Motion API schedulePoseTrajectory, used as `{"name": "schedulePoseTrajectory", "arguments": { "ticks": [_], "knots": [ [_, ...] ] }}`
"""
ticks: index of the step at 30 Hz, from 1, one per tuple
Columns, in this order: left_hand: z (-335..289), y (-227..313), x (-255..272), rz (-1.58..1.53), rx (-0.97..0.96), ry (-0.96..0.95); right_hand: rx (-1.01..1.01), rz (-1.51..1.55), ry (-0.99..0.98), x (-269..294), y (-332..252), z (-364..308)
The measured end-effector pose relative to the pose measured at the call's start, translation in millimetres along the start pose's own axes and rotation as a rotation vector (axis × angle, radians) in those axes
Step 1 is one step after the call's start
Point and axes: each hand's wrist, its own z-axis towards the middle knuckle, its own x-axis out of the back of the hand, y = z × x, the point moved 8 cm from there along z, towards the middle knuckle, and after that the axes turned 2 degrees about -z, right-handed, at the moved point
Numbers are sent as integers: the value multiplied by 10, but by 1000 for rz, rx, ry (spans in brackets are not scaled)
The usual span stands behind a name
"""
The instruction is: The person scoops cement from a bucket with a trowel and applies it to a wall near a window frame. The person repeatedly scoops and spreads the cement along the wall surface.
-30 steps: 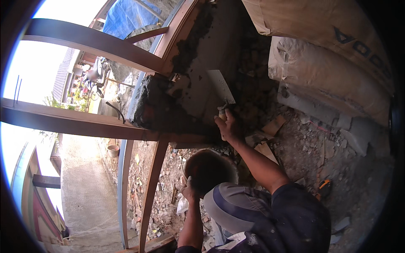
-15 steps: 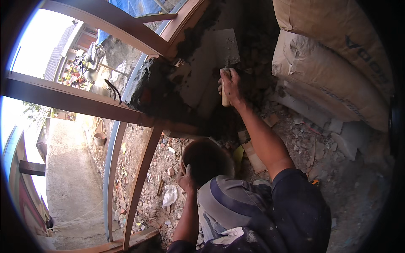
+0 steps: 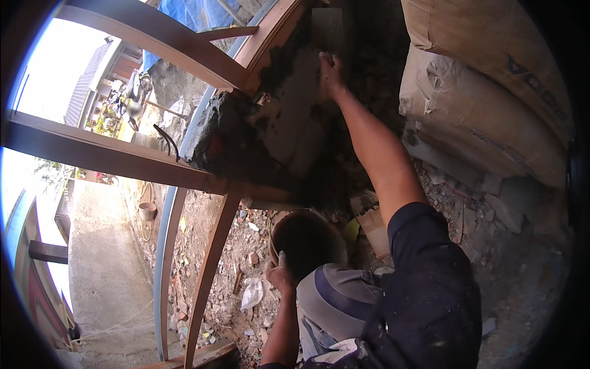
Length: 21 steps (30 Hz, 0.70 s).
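Observation:
My right hand is stretched far forward, closed around the handle of a trowel. Its flat rectangular blade lies against or close to a dark wall surface streaked with wet grey mortar; whether it touches is hard to tell in the shade. Close to my knee, my left hand grips the rim of a round bucket, thumb over the edge. The bucket is tilted toward me and its inside is too dark to make out.
Stacked brown paper sacks stand at the right. Wooden frame bars cross the left side, with a concrete path beyond. Rubble, a white plastic scrap and cardboard litter the ground around the bucket.
My right hand has moved the trowel forward, farther up the wall surface, and the arm has straightened. My left hand stays on the bucket's rim.

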Motion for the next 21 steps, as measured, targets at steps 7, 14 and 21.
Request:
{"name": "schedulePoseTrajectory", "arguments": {
  "ticks": [7, 14, 21],
  "knots": [
    [63, -140, -93, 19, 28, 0, 120, 21, -195, -264, 182, 519],
    [235, -514, -78, 49, 59, 9, 233, -106, -352, -469, 485, -590],
    [154, -334, -159, -74, 71, -43, 124, -385, -542, -286, 320, -1159]
  ]
}}
